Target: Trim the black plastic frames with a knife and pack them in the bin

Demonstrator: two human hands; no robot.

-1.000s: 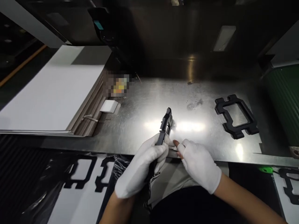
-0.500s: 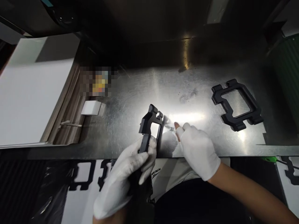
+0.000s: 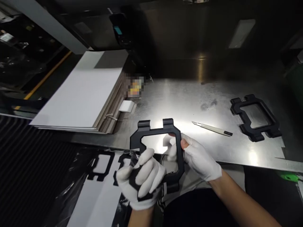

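A black angular frame (image 3: 180, 154) with rounded lugs hangs upright in front of me at the bench edge, its opening facing me. My right hand (image 3: 201, 160), in a white glove with a bare thumb tip, grips the right side of it. My left hand (image 3: 146, 178), also white-gloved, has its fingers curled at the lower left of the frame and hides that corner. On the metal bench behind lies a craft knife (image 3: 211, 128) with a pale handle, its blade pointing left. Neither hand touches the knife.
A second black frame (image 3: 272, 121) lies on the bench (image 3: 180, 101) at the right. Left of the knife are a white block (image 3: 126, 106) and a stack of white boards (image 3: 78, 94). Below the bench edge, further black frames (image 3: 107, 165) rest on a white sheet. A green-handled tool (image 3: 287, 176) is at lower right.
The craft knife has left my right hand and lies on the bench. My right hand has taken the frame's side. The frame has turned to face me, and the view has shifted left.
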